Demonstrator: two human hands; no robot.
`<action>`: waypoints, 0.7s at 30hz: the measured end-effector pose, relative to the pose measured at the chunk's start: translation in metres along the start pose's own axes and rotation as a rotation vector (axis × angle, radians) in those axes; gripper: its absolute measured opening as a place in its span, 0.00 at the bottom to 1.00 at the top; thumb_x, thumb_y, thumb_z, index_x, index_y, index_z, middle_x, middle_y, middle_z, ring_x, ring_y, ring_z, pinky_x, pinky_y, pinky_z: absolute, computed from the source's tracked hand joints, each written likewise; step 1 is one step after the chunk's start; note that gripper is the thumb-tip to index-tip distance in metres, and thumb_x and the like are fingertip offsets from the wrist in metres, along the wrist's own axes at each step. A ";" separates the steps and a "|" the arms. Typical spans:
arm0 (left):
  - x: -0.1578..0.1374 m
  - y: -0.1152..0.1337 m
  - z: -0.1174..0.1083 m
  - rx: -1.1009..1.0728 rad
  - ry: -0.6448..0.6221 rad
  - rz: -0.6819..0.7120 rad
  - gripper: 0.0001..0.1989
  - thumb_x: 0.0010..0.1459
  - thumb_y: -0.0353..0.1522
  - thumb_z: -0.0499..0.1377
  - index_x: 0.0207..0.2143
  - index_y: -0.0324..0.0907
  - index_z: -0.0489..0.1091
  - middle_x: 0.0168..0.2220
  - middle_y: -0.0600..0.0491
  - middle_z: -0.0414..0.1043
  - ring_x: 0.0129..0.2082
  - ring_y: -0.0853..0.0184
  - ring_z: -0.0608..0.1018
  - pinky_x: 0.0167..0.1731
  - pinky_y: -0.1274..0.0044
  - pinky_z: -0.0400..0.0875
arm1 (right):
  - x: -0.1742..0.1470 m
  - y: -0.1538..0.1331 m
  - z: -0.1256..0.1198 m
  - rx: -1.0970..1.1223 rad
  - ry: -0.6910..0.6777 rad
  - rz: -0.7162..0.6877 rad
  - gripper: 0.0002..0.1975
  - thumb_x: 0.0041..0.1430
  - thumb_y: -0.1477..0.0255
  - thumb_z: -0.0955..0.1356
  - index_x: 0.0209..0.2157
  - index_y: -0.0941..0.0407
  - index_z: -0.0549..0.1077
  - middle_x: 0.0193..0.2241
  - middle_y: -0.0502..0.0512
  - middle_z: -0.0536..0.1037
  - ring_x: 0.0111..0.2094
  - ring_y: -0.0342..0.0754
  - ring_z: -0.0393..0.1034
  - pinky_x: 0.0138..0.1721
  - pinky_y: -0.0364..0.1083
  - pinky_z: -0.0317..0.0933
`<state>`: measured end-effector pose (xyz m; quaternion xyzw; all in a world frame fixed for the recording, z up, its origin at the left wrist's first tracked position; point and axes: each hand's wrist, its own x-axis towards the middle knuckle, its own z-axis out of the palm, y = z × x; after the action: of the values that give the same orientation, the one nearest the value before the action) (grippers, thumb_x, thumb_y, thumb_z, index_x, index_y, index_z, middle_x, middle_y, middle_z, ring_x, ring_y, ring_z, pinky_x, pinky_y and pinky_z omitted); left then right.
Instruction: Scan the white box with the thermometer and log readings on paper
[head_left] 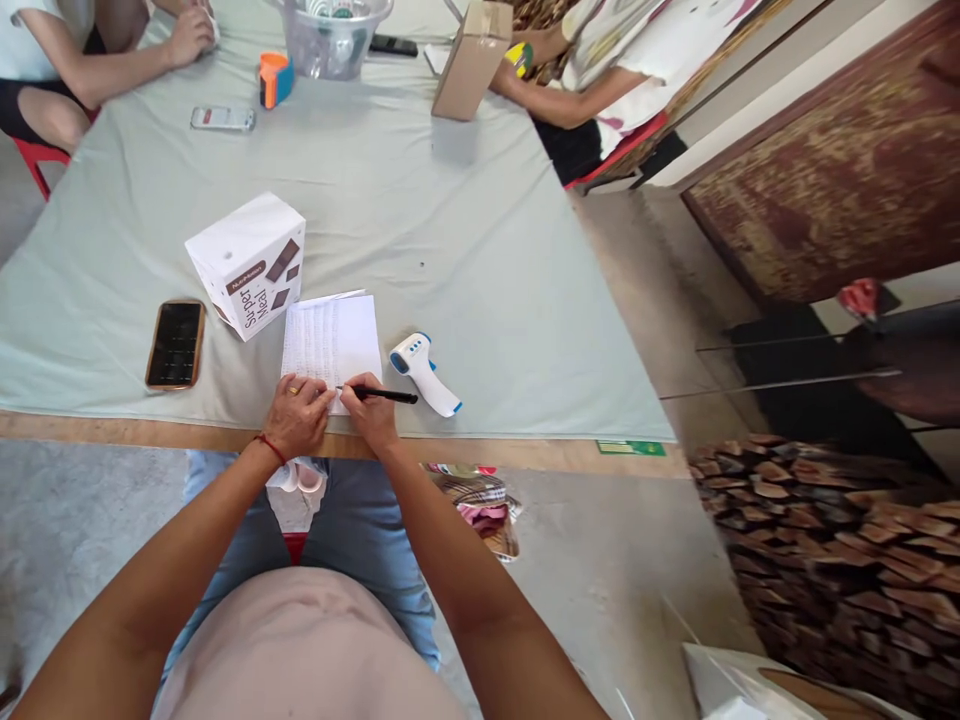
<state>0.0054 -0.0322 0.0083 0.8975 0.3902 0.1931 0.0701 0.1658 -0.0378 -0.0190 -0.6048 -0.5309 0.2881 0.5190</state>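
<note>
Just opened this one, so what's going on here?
The right hand holds a pen at a paper partly covered in writing, and the left hand rests on the paper's near left part. A box stands just beyond, to the left; a phone lies farther left. A thermometer lies right of the paper.

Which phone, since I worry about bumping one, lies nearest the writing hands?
The dark-screened, brown-edged phone near the white box; the pale phone and the black device beside the clear tub lie farther off.
</note>
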 end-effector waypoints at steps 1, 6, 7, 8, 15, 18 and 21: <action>0.000 0.000 0.000 0.000 0.002 0.001 0.16 0.61 0.30 0.53 0.50 0.44 0.72 0.46 0.46 0.73 0.48 0.57 0.71 0.58 0.58 0.56 | 0.000 0.000 0.000 0.004 -0.003 0.000 0.06 0.50 0.67 0.64 0.23 0.53 0.66 0.19 0.46 0.68 0.24 0.43 0.61 0.30 0.44 0.61; 0.000 0.000 -0.001 -0.004 -0.012 -0.010 0.16 0.62 0.31 0.53 0.50 0.45 0.72 0.45 0.46 0.73 0.48 0.57 0.71 0.59 0.58 0.55 | 0.000 0.000 0.000 -0.008 0.006 0.009 0.06 0.50 0.68 0.63 0.22 0.53 0.65 0.19 0.46 0.68 0.24 0.43 0.61 0.29 0.44 0.60; 0.000 0.001 -0.001 -0.004 -0.013 -0.010 0.16 0.62 0.31 0.53 0.50 0.45 0.72 0.45 0.46 0.73 0.48 0.57 0.71 0.59 0.58 0.54 | 0.000 0.000 0.000 -0.007 0.012 0.010 0.06 0.50 0.68 0.63 0.23 0.53 0.65 0.19 0.46 0.68 0.24 0.44 0.62 0.29 0.44 0.60; 0.000 0.001 -0.001 -0.003 -0.013 -0.010 0.16 0.62 0.31 0.52 0.50 0.45 0.72 0.45 0.46 0.73 0.48 0.57 0.71 0.59 0.58 0.54 | 0.000 0.000 0.000 -0.003 0.020 0.010 0.06 0.50 0.68 0.63 0.23 0.53 0.65 0.19 0.46 0.68 0.24 0.44 0.62 0.30 0.44 0.61; 0.000 0.000 -0.001 -0.005 -0.009 -0.005 0.17 0.60 0.30 0.54 0.50 0.45 0.72 0.45 0.46 0.73 0.48 0.57 0.71 0.59 0.57 0.53 | 0.000 0.000 0.001 -0.004 0.025 0.006 0.06 0.51 0.67 0.63 0.23 0.53 0.65 0.20 0.46 0.68 0.24 0.44 0.62 0.30 0.44 0.61; 0.000 0.000 -0.001 -0.025 -0.013 -0.009 0.18 0.60 0.30 0.54 0.51 0.45 0.72 0.46 0.46 0.72 0.48 0.57 0.71 0.59 0.56 0.53 | 0.000 -0.001 0.000 -0.019 0.019 0.004 0.06 0.51 0.67 0.63 0.23 0.53 0.65 0.20 0.46 0.68 0.24 0.43 0.62 0.30 0.44 0.60; 0.000 0.001 -0.002 -0.023 -0.019 -0.013 0.18 0.60 0.30 0.53 0.52 0.45 0.72 0.46 0.46 0.72 0.48 0.56 0.71 0.60 0.56 0.53 | 0.000 -0.001 0.000 -0.015 0.017 0.006 0.06 0.51 0.68 0.63 0.23 0.53 0.65 0.19 0.46 0.68 0.24 0.43 0.61 0.29 0.44 0.60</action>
<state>0.0053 -0.0324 0.0102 0.8959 0.3933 0.1883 0.0854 0.1659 -0.0381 -0.0182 -0.6127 -0.5266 0.2807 0.5182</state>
